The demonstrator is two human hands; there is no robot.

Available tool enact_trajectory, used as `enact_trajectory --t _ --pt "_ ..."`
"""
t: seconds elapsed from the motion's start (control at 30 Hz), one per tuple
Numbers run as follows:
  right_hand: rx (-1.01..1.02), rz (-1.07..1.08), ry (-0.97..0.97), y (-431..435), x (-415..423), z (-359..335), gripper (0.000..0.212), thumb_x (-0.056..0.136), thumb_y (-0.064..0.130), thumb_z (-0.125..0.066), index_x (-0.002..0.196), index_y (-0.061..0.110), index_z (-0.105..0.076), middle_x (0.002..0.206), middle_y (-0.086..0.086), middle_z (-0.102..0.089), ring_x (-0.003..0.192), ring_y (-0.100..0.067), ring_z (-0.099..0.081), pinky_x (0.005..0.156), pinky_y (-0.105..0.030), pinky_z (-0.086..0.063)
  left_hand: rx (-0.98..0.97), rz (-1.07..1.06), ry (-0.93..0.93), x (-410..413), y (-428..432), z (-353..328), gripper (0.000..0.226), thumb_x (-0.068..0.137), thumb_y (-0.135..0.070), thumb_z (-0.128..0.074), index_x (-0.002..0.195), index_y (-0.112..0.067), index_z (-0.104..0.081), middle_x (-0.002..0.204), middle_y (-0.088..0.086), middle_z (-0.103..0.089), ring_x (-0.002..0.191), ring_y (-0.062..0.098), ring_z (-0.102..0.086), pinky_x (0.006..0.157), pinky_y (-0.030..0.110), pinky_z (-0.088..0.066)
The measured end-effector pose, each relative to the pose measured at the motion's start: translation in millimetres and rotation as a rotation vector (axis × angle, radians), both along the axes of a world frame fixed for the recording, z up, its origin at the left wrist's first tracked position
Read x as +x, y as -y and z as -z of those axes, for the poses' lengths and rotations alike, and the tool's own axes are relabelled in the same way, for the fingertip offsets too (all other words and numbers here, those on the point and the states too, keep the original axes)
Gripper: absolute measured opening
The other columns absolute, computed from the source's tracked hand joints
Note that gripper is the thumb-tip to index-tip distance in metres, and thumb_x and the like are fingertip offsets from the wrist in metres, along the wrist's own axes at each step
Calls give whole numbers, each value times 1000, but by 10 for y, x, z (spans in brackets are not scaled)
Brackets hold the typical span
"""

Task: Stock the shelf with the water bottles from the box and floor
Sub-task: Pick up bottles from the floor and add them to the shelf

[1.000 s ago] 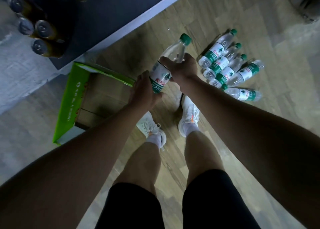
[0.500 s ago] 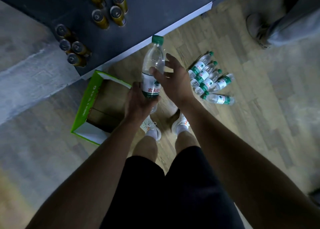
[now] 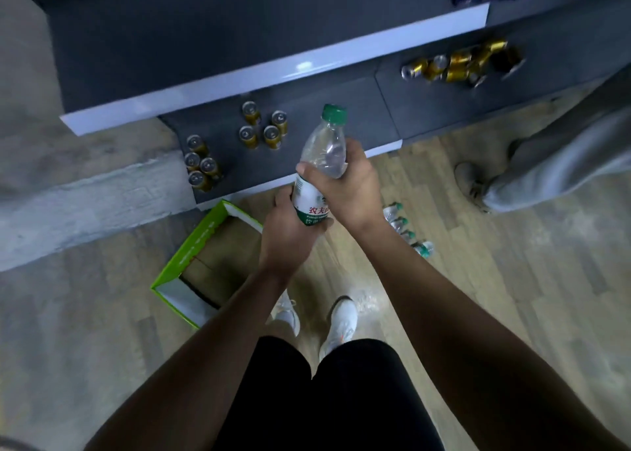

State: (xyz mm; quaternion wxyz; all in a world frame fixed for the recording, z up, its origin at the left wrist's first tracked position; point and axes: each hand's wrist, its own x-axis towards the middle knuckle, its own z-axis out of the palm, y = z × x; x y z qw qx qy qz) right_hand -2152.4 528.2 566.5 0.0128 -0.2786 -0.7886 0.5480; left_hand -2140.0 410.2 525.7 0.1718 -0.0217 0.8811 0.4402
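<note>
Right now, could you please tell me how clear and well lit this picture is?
Head view: dim overall; the clear plastic green-capped water bottle in the left hand and right hand is sharp, label readable; glare spots the pale shelf edge; the upper-right gold cans are blurred.

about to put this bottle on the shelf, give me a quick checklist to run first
1. Grip: left hand holds the water bottle at its label, right hand grips it higher up: ok.
2. Green cap on: ok.
3. Bare spot on the bottom shelf, right of the gold cans: ok.
4. Green box emptied: partly hidden by the arm: cannot tell.
5. Floor bottles all stocked: several lie there: not ok.
</note>
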Motion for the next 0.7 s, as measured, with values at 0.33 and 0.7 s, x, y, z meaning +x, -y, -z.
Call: enact_trajectory --t 0.33,0.7 --pt "98 -77 -296 -198 39 -1250 62 70 39 -84 121 17 -57 109 4 -69 96 -12 -66 83 -31 -56 217 6 -96 -58 -80 -1082 55 66 -23 -88 105 -31 -51 97 -19 -63 89 -8 -60 77 21 -50" --pt "172 -204 -468 -121 -29 -2376 57 66 32 -88 112 20 -57 99 9 -66 91 -8 -63 80 -22 -52 271 -99 -280 -123 -143 -2009 46 67 -29 -86 105 -23 -63 100 -10 -70 90 4 -66 72 21 -51"
